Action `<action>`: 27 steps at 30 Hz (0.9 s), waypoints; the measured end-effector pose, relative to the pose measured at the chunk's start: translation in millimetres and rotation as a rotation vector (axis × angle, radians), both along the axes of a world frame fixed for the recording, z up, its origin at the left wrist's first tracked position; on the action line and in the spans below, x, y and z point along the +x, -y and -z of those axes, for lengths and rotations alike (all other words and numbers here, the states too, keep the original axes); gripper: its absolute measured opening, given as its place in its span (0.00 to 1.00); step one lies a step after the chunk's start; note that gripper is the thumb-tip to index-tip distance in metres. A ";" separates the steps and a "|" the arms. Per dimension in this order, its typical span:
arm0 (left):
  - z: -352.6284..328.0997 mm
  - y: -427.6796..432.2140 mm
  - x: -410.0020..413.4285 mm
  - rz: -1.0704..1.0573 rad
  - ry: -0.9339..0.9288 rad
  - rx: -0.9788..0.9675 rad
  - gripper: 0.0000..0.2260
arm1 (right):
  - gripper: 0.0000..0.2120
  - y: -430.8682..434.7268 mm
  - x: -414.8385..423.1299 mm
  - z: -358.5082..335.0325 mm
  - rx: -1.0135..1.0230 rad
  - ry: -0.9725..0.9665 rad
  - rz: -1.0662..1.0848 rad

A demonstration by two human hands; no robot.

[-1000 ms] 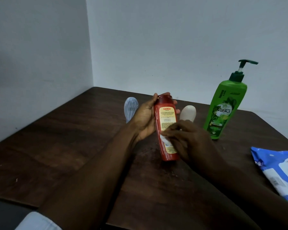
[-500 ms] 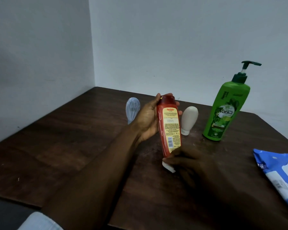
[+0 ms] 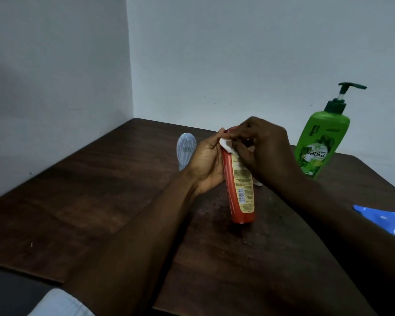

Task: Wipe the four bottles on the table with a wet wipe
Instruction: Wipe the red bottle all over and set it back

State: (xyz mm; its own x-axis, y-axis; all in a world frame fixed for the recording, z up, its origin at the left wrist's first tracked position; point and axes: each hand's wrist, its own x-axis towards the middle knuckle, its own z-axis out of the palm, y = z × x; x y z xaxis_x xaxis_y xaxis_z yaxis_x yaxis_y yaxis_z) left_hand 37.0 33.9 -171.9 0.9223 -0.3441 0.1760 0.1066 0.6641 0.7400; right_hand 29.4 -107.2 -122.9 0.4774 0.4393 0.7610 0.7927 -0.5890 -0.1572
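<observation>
My left hand grips a red bottle with a yellow label, held tilted above the middle of the dark wooden table. My right hand pinches a white wet wipe against the bottle's top end. A pale blue tube lies behind my left hand. A green pump bottle stands upright at the right rear. The white bottle is almost wholly hidden behind my right hand; only a sliver shows.
A blue wet-wipe pack lies at the table's right edge. Two grey walls meet in a corner behind the table. A light sleeve shows at the lower left.
My right hand has carried the wipe from the bottle's lower end up to its top. The red bottle stays in my left hand, and the white bottle is now covered.
</observation>
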 end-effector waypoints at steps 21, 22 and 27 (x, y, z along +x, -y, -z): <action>2.0 1.1 6.2 -0.104 -0.006 0.017 0.17 | 0.15 34.8 -50.9 51.6 -0.447 -0.065 -0.087; 2.8 0.9 6.6 -0.106 -0.001 0.028 0.17 | 0.15 37.4 -53.6 55.4 -0.462 -0.044 -0.088; 4.5 -0.6 6.7 -0.108 0.015 0.053 0.16 | 0.21 47.0 -60.4 75.5 -0.525 0.018 -0.098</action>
